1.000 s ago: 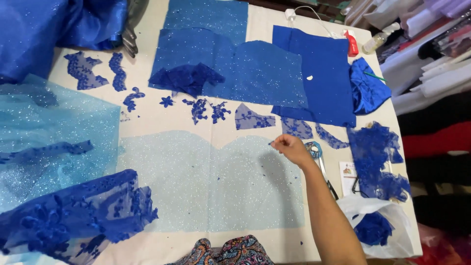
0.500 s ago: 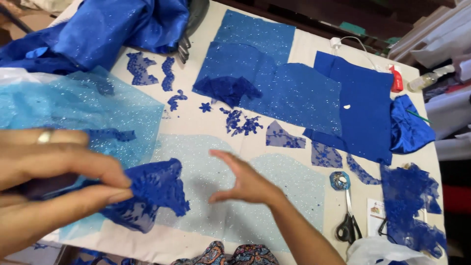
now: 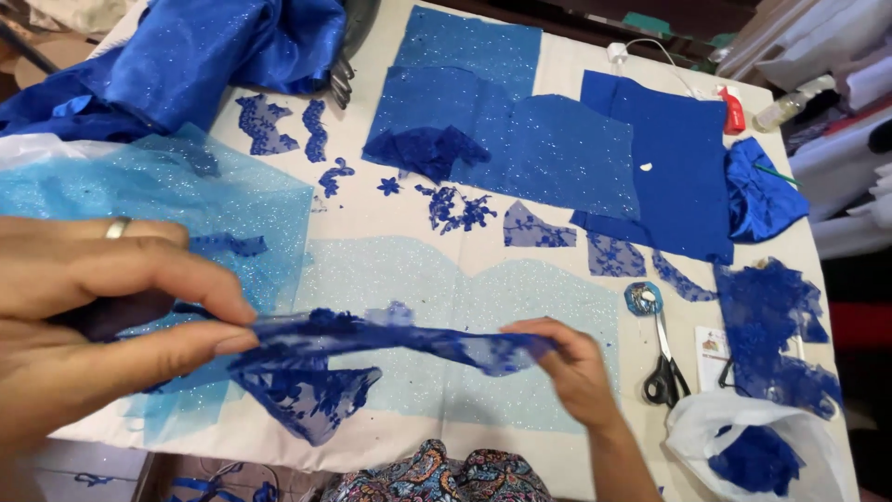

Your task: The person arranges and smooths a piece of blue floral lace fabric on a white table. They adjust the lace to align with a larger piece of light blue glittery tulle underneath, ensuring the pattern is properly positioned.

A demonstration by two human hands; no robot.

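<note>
Blue lace strip [image 3: 372, 339] stretches between left hand [image 3: 84, 325] and right hand [image 3: 576, 367], each grip pinched shut on an end.

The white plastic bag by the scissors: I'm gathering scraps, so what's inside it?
Inside the white plastic bag lies a bunch of blue lace. Whatever lies deeper is covered.

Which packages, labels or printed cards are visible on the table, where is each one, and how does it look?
White plastic bag: bottom right corner, crumpled, open, blue lace inside.
Small printed card: right of the scissors, white rectangle with small coloured marks, partly under blue lace.
Red tube: far right edge, small, with a pale label.
Clear spray bottle: beside the red tube, lying tilted.
No screens or signs.
</note>
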